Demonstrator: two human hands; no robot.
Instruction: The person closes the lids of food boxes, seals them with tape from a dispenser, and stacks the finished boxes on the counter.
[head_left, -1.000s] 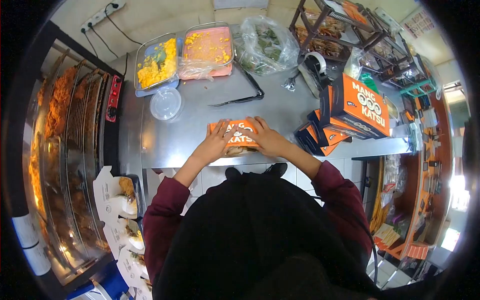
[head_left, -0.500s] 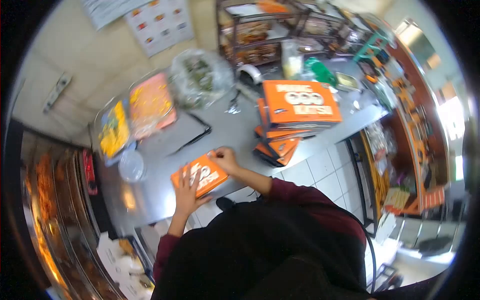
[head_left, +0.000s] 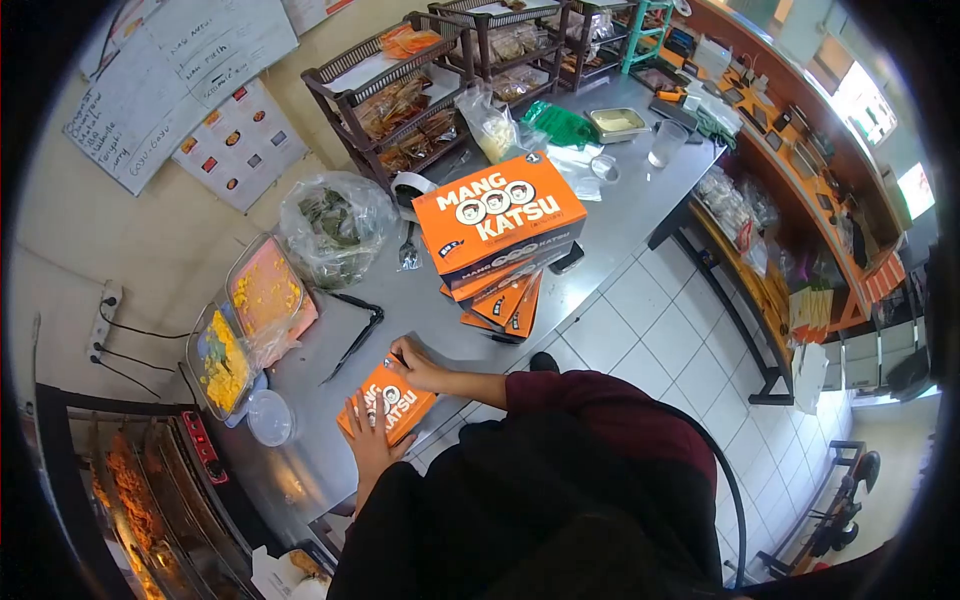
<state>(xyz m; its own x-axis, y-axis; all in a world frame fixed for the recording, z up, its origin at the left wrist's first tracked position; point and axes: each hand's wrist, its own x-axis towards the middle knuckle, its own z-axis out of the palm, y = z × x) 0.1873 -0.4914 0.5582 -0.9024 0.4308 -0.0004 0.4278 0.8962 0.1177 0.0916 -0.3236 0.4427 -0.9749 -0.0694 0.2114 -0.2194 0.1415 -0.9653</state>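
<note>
A closed orange takeaway box (head_left: 405, 405) with white "Mang Katsu" lettering lies flat on the steel table near its front edge. My left hand (head_left: 370, 447) rests on the box's near left part, fingers spread flat across the lid. At the far right corner of the lid, my right hand (head_left: 422, 372) is closed in a pinch around a small dark thing, mostly hidden by the fingers. Black tongs (head_left: 355, 345) lie just beyond the box. To the right stands a stack of the same orange boxes (head_left: 500, 215), the lower ones turned askew.
Two clear trays hold yellow shredded food (head_left: 225, 365) and pink-and-yellow food (head_left: 265, 290). Near them are a round plastic tub (head_left: 270, 417) and a plastic bag of greens (head_left: 335, 225). Brown racks (head_left: 400, 105) line the back; a lit food warmer (head_left: 140, 500) stands at left.
The head view has shifted, so more of the wall boards and floor shows. Both hands stay on the box, the right still pinched at its far corner.
</note>
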